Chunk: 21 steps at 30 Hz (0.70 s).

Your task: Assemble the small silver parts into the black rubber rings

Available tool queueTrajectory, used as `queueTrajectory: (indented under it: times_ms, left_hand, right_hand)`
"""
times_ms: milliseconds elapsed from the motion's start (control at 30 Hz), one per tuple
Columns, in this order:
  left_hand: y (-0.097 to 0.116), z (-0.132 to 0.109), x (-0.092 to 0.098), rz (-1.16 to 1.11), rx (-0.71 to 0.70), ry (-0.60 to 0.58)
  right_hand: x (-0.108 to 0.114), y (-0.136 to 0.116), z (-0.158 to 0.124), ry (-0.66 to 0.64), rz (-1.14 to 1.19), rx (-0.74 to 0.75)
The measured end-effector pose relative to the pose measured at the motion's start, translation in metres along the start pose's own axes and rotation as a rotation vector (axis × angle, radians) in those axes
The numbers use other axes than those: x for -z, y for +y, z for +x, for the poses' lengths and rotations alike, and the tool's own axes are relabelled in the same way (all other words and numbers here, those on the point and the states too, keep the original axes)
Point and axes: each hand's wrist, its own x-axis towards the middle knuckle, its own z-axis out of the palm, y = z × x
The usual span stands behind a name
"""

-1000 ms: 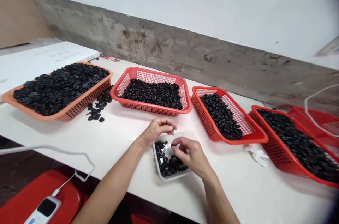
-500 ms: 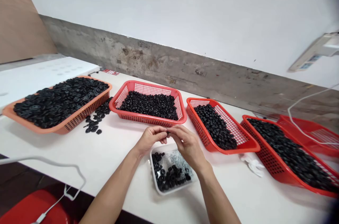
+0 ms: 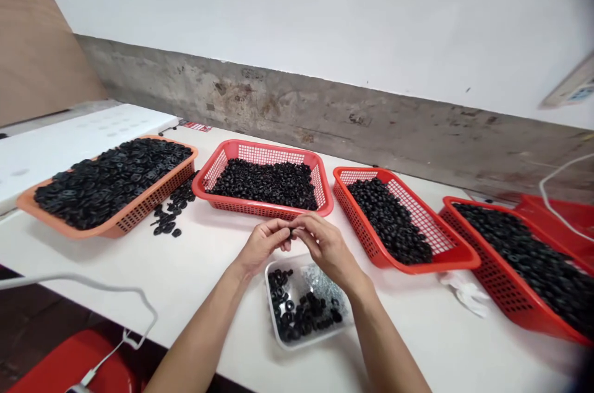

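My left hand (image 3: 263, 244) and my right hand (image 3: 325, 247) meet above a small white tray (image 3: 278, 334), fingertips pinched together on a small black part between them. The tray holds several black rubber rings (image 3: 301, 312) and some shiny metal bits. Both hands have their fingers curled closed. Just behind the hands stands a red basket (image 3: 264, 207) filled with black rings.
An orange basket (image 3: 125, 220) of black washers sits at the left, with loose washers (image 3: 169, 213) spilled beside it. Two more red baskets (image 3: 417, 260) (image 3: 515, 312) of black parts stand at the right. A white crumpled piece (image 3: 466, 294) lies between them. A white cable (image 3: 93, 285) runs along the front left edge.
My right hand has risen from the white tray with a small part and joined my left hand above it. The hands now pinch together.
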Motion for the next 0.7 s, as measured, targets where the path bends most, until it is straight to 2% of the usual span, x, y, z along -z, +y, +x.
queueTrajectory:
  times_ms: [167,233,367,567,700]
  left_hand:
    - [-0.002,0.0,0.001,-0.009,0.013,-0.018]
    - [-0.002,0.0,0.001,-0.028,0.028,0.0]
    - [-0.003,0.001,0.002,-0.06,0.061,0.051]
    - [-0.004,0.001,0.004,-0.102,0.084,0.061]
    - [-0.006,0.002,0.005,-0.126,0.086,0.064]
  right_hand:
    - [0.004,0.0,-0.002,-0.033,0.003,-0.038]
    - [0.008,0.0,-0.002,0.005,-0.004,-0.09]
    - [0.02,0.008,-0.003,0.211,-0.019,-0.194]
    - [0.047,0.035,-0.008,0.628,-0.02,-0.363]
    - [0.063,0.051,-0.015,0.776,-0.114,-0.421]
